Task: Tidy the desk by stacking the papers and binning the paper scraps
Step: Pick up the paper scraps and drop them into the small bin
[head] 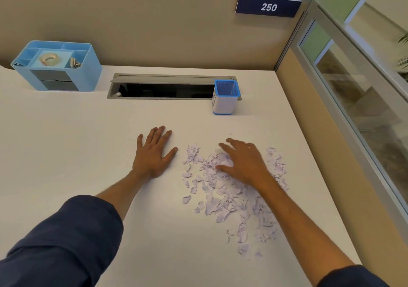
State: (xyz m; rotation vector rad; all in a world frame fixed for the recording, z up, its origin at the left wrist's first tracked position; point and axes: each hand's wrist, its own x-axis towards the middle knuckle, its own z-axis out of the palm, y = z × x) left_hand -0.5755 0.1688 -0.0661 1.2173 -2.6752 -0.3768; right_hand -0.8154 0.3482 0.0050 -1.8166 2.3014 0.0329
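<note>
A scatter of small torn white paper scraps (pixel 223 195) lies on the white desk (pixel 66 145), right of centre and reaching toward the front right. My right hand (pixel 242 161) rests flat on top of the scraps, fingers spread, and covers part of the pile. Just left of the scraps, my left hand (pixel 154 152) lies flat on the bare desk with its fingers apart and nothing in it. A small blue-rimmed white bin (pixel 225 98) stands upright behind the scraps. No whole sheets of paper are in view.
A light blue desk organiser (pixel 57 66) holding a tape roll stands at the back left. An open cable slot (pixel 163 88) runs along the back of the desk, touching the bin. Beige partition walls close the back and the right side.
</note>
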